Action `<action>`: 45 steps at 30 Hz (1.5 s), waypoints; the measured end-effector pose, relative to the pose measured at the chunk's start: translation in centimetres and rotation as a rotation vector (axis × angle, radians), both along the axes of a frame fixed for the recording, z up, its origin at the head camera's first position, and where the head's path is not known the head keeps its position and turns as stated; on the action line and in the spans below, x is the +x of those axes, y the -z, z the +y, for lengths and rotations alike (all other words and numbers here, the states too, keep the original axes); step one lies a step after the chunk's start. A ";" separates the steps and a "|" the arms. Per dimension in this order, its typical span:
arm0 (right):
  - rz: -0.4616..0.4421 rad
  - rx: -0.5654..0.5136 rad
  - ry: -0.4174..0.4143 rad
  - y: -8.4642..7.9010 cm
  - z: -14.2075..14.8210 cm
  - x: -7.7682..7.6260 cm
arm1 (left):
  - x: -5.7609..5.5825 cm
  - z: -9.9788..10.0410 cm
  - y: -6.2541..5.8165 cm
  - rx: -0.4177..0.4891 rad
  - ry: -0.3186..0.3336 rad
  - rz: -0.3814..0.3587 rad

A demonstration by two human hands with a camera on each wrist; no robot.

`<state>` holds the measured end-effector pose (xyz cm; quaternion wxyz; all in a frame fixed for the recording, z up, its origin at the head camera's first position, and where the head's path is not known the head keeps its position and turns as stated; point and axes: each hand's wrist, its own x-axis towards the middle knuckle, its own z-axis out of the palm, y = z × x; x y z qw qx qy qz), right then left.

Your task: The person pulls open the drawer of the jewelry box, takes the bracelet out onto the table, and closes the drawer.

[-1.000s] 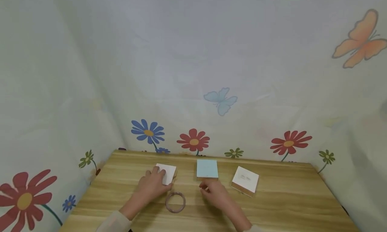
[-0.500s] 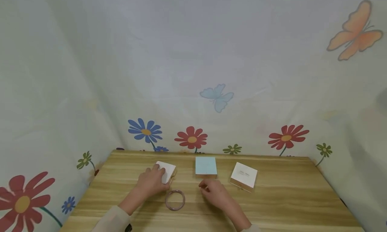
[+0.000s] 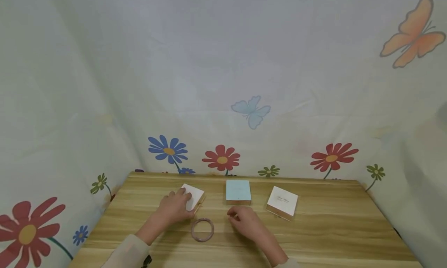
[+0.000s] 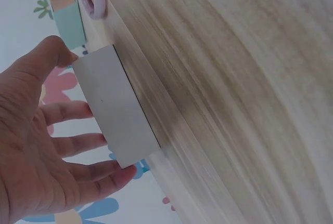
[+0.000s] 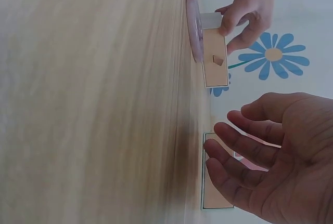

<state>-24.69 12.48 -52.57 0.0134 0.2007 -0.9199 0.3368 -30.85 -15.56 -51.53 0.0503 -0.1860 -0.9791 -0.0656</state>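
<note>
The left hand grasps the leftmost white box on the table, thumb at one end, fingertips at the other, near the bangle. The right hand, fingers loosely bent, holds nothing near the light-blue box.

Flowers and butterflies dot the pale backdrop behind the table.

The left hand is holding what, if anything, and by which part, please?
The left hand holds the leftmost white-topped box by its edges, between thumb and fingers.
</note>
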 end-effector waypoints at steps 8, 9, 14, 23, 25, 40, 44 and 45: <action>0.000 0.006 0.003 0.1 -0.1 0.1 | -0.4 -0.6 -0.2 0.011 0.074 -0.027; -0.004 0.006 0.003 0.2 -0.1 0.1 | -0.4 -0.7 -0.2 0.013 0.085 -0.035; -0.008 -0.003 0.011 0.3 -0.2 0.1 | -0.9 -1.1 -0.5 0.021 0.150 -0.080; 0.073 -0.036 0.078 -0.4 0.8 0.4 | -2.5 -1.3 -0.7 0.051 0.256 -0.154; 0.078 -0.038 0.078 -0.4 1.0 0.5 | -2.9 -1.4 -0.6 0.044 0.270 -0.171; 0.068 -0.050 0.083 0.1 2.6 0.7 | -4.7 -1.5 -0.9 0.094 0.353 -0.299; 0.075 -0.050 0.087 -0.2 2.5 0.6 | -4.9 -1.4 -0.8 0.105 0.361 -0.282; 0.073 -0.049 0.088 -0.2 2.6 0.6 | -4.9 -1.3 -0.7 0.104 0.359 -0.276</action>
